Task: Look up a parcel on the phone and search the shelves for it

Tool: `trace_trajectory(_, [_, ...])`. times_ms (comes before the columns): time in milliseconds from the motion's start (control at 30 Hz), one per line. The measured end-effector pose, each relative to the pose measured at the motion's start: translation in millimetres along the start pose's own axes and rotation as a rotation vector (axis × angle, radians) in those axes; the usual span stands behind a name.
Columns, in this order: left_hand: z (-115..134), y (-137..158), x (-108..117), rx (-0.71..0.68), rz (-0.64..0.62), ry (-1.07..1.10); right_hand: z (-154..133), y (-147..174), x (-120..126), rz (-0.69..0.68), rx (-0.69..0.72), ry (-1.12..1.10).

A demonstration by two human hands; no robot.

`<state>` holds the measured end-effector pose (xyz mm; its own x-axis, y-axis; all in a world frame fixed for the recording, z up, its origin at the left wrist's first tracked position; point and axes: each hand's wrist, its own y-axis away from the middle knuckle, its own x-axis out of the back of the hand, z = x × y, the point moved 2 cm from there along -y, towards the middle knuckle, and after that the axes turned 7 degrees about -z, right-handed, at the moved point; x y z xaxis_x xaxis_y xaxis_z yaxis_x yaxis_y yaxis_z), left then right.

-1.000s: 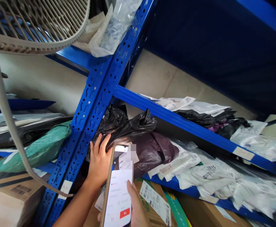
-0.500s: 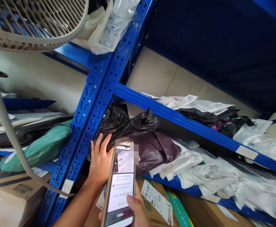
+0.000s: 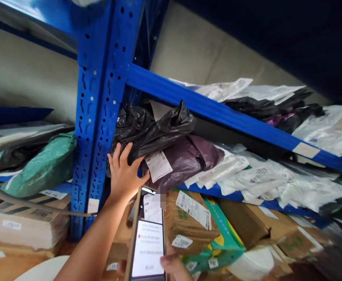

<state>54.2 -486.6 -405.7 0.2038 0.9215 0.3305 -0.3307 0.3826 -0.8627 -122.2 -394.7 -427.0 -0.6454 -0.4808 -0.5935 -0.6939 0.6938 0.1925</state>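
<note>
My left hand (image 3: 124,172) lies with fingers spread against the front of a crumpled black plastic bag (image 3: 162,130) on the shelf. Its thumb reaches to the edge of a dark purple parcel (image 3: 188,162) under the black bag, by a white shipping label (image 3: 159,167). In front of these, my right hand (image 3: 173,266) grips a smartphone (image 3: 148,238) upright, thumb along the right edge of its screen. The lit screen shows a camera picture of a label above a white panel with lines of text, too blurred to read.
A blue shelf upright (image 3: 96,117) stands left of the bags, with a crossbeam (image 3: 211,113) slanting above. White mailer bags (image 3: 261,175) fill the shelf to the right. Below are a taped carton (image 3: 185,222) and a green box (image 3: 226,234). A green parcel (image 3: 45,164) lies left of the upright.
The view has shifted down, and the fan has left the picture. The phone sits lower relative to the parcels, so the purple parcel's label now shows. My left thumb has spread out beside it.
</note>
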Motion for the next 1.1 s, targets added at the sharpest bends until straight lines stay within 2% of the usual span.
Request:
trace_trajectory(200, [2.9, -2.3, 3.0, -0.035, 0.018, -0.013, 8.6, 9.3, 5.5, 0.044, 0.059, 0.014])
trace_trajectory(433, [2.5, -2.4, 4.5, -0.052, 0.017, -0.015, 13.8, 9.6, 1.4, -0.064, 0.069, -0.094])
trace_trajectory(600, [2.9, -2.1, 5.0, -0.058, 0.014, -0.015, 12.8, 12.2, 7.1, -0.067, 0.116, -0.006])
trace_trajectory(800, [2.7, -1.1, 3.3, -0.045, 0.009, -0.015, 11.4, 15.8, 4.4, 0.107, 0.123, 0.112])
trace_trajectory(967, [2.6, -1.0, 3.2, -0.048, 0.014, -0.016, 11.7, 14.0, 4.0, 0.021, 0.087, 0.158])
trace_trajectory(1100, [2.6, -1.3, 3.5, -0.055, 0.015, -0.020, 13.8, 13.1, 9.7, 0.026, 0.135, 0.130])
